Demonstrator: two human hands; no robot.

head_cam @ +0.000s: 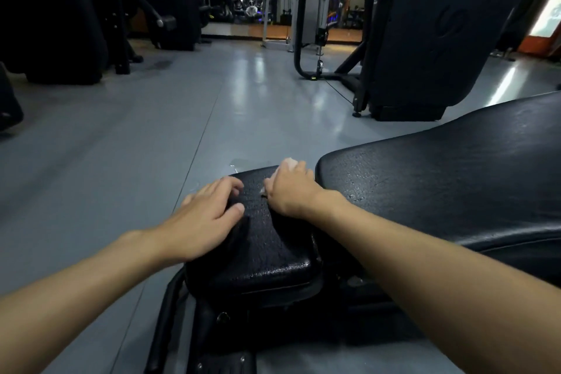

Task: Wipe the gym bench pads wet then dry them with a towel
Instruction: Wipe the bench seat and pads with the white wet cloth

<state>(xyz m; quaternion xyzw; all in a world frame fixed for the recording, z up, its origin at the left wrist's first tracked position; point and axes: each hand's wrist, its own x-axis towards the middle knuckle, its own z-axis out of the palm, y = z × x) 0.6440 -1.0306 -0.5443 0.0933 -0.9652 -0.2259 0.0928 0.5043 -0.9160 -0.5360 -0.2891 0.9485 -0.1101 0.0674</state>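
Note:
A small black seat pad (267, 246) of the gym bench sits low in the middle, its textured top shiny with wet spots. The long black back pad (440, 179) stretches off to the right. My left hand (206, 215) lies flat on the seat pad's left edge, fingers spread, holding nothing. My right hand (288, 188) presses down at the pad's far end, closed over a small pale cloth (290, 162) that peeks out past the fingertips. Most of the cloth is hidden under the hand.
The bench's black metal frame (170, 322) runs below the seat pad. Grey gym floor (121, 146) spreads left and ahead, with a small wet patch just beyond the pad. A large black machine (449, 33) stands at the right, other machines (54, 15) at the left.

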